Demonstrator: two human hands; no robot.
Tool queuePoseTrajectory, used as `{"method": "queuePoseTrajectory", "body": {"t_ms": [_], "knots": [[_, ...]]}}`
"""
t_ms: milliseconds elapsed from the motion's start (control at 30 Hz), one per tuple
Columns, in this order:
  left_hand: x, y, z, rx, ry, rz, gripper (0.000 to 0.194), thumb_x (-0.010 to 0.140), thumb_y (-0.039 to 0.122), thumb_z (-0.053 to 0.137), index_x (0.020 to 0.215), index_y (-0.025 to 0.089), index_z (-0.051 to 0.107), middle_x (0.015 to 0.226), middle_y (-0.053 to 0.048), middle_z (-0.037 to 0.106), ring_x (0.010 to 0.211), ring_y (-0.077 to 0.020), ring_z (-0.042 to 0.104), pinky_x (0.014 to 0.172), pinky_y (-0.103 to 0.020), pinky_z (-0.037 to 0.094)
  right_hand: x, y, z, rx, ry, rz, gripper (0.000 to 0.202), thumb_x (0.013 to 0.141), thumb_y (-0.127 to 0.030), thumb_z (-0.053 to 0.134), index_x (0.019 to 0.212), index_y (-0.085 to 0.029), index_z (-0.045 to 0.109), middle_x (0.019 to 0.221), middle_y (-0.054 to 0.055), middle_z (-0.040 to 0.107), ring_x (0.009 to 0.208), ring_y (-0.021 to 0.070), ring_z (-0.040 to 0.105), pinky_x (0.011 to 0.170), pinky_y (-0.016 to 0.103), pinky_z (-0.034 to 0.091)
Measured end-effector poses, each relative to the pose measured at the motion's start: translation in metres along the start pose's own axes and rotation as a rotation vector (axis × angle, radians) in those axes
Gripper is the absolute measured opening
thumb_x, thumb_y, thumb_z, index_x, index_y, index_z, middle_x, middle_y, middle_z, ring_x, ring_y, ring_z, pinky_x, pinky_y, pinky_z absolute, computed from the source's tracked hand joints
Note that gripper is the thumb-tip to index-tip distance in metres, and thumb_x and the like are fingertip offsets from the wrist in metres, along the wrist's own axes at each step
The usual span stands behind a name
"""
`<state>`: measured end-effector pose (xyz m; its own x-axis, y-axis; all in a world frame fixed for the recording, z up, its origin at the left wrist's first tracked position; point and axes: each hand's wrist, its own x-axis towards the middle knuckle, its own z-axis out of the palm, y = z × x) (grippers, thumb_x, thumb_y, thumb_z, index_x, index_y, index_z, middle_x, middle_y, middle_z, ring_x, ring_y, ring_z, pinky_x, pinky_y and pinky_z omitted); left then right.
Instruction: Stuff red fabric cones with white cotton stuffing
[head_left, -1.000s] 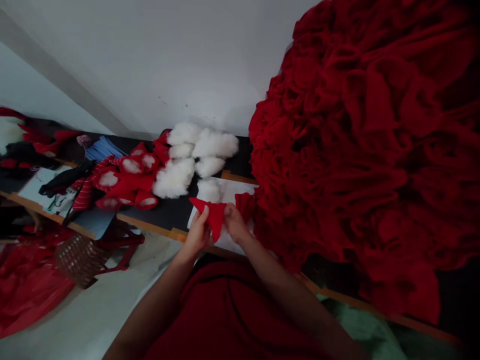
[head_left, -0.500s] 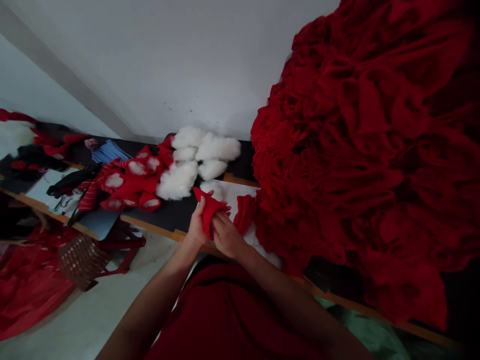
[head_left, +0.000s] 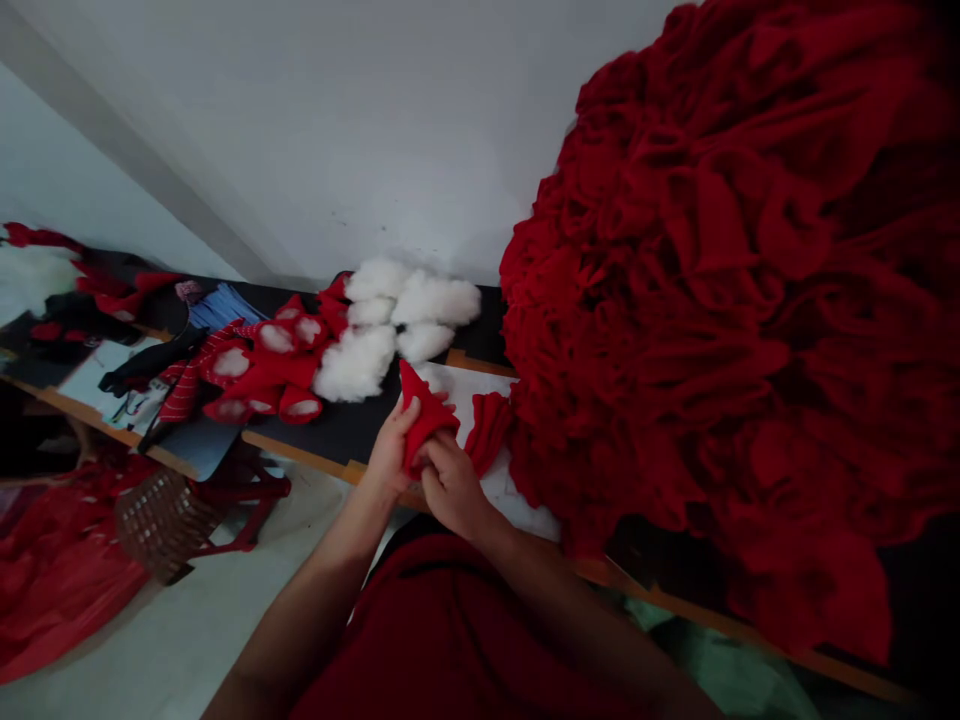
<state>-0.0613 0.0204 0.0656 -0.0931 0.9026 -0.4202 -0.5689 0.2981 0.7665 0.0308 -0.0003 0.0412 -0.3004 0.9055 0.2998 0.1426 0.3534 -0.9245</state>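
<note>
Left hand (head_left: 390, 455) and right hand (head_left: 450, 485) are both gripping a small red cone (head_left: 421, 412), fingers clamped on its lower part, tip pointing up and away. They are holding it above the near edge of the surface (head_left: 337, 425), over a white sheet (head_left: 469, 385). A loose red piece (head_left: 489, 432) is lying just right of the hands. White stuffing (head_left: 390, 320) and stuffed red cones (head_left: 259, 370) are sitting further left. A big red fabric pile (head_left: 735, 300) is filling the right side.
</note>
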Motion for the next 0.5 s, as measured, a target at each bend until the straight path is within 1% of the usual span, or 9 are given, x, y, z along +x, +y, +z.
{"method": "queuePoseTrajectory", "body": {"t_ms": [33, 100, 167, 200, 267, 333, 367, 433, 500], "knots": [[-0.002, -0.001, 0.003, -0.032, -0.02, -0.025, 0.044, 0.071, 0.043, 0.06, 0.107, 0.02, 0.052, 0.102, -0.007, 0.064, 0.083, -0.0192, 0.063, 0.073, -0.032, 0.05, 0.002, -0.001, -0.003, 0.024, -0.025, -0.01, 0.027, 0.06, -0.002, 0.036, 0.066, -0.021, 0.053, 0.078, 0.003, 0.056, 0.082, 0.0174, 0.054, 0.075, 0.031, 0.046], [-0.005, -0.004, 0.008, -0.064, -0.038, -0.035, 0.046, 0.073, 0.046, 0.056, 0.113, 0.025, 0.048, 0.102, -0.005, 0.064, 0.083, -0.0189, 0.064, 0.071, -0.033, 0.051, 0.007, 0.0, -0.01, 0.059, -0.064, -0.017, 0.022, 0.059, -0.003, 0.037, 0.057, -0.021, 0.049, 0.068, 0.001, 0.053, 0.071, 0.0153, 0.052, 0.067, 0.028, 0.046], [-0.006, -0.008, 0.011, -0.077, -0.015, -0.03, 0.048, 0.072, 0.041, 0.06, 0.115, 0.028, 0.046, 0.096, -0.002, 0.065, 0.077, -0.0166, 0.064, 0.069, -0.03, 0.05, 0.009, 0.003, -0.016, 0.048, -0.099, -0.026, 0.021, 0.059, -0.003, 0.038, 0.056, -0.021, 0.049, 0.066, 0.001, 0.053, 0.067, 0.0146, 0.052, 0.064, 0.028, 0.046], [-0.006, -0.009, 0.012, -0.088, 0.015, -0.026, 0.048, 0.07, 0.038, 0.063, 0.114, 0.027, 0.047, 0.092, -0.001, 0.065, 0.073, -0.015, 0.064, 0.066, -0.028, 0.05, 0.008, 0.004, -0.018, 0.02, -0.11, -0.047, 0.022, 0.061, -0.003, 0.038, 0.058, -0.021, 0.05, 0.07, 0.002, 0.054, 0.07, 0.0151, 0.052, 0.066, 0.028, 0.047], [-0.004, -0.011, 0.012, -0.125, 0.101, -0.007, 0.042, 0.069, 0.033, 0.064, 0.108, 0.024, 0.051, 0.084, 0.0, 0.066, 0.067, -0.0122, 0.062, 0.061, -0.023, 0.049, 0.001, 0.003, -0.02, -0.059, -0.1, -0.113, 0.025, 0.066, -0.003, 0.037, 0.068, -0.02, 0.055, 0.089, 0.006, 0.057, 0.087, 0.0179, 0.054, 0.077, 0.032, 0.048], [0.0, -0.011, 0.01, -0.168, 0.179, 0.027, 0.036, 0.07, 0.032, 0.064, 0.103, 0.022, 0.053, 0.078, 0.0, 0.065, 0.063, -0.0108, 0.061, 0.058, -0.021, 0.047, -0.009, 0.002, -0.019, -0.14, -0.03, -0.152, 0.028, 0.073, -0.004, 0.036, 0.084, -0.019, 0.057, 0.114, 0.01, 0.05, 0.111, 0.021, 0.046, 0.091, 0.037, 0.044], [0.001, -0.011, 0.01, -0.183, 0.2, 0.045, 0.034, 0.07, 0.032, 0.064, 0.101, 0.022, 0.053, 0.077, 0.001, 0.065, 0.063, -0.0108, 0.061, 0.059, -0.021, 0.048, -0.014, 0.002, -0.018, -0.175, 0.014, -0.155, 0.031, 0.076, -0.004, 0.035, 0.093, -0.019, 0.056, 0.122, 0.011, 0.044, 0.118, 0.0217, 0.041, 0.096, 0.039, 0.041], [0.002, -0.011, 0.01, -0.191, 0.201, 0.066, 0.034, 0.07, 0.033, 0.064, 0.101, 0.023, 0.053, 0.078, 0.001, 0.066, 0.065, -0.0117, 0.062, 0.061, -0.024, 0.048, -0.02, 0.002, -0.014, -0.228, 0.071, -0.147, 0.036, 0.08, -0.006, 0.034, 0.11, -0.02, 0.05, 0.129, 0.012, 0.039, 0.123, 0.0219, 0.036, 0.1, 0.041, 0.038], [0.0, -0.013, 0.012, -0.176, 0.165, 0.068, 0.037, 0.069, 0.035, 0.065, 0.102, 0.023, 0.051, 0.082, 0.0, 0.066, 0.068, -0.0137, 0.063, 0.064, -0.027, 0.049, -0.021, 0.006, -0.009, -0.259, 0.081, -0.129, 0.041, 0.083, -0.008, 0.034, 0.121, -0.019, 0.042, 0.126, 0.014, 0.042, 0.121, 0.0218, 0.039, 0.1, 0.042, 0.039]]}}
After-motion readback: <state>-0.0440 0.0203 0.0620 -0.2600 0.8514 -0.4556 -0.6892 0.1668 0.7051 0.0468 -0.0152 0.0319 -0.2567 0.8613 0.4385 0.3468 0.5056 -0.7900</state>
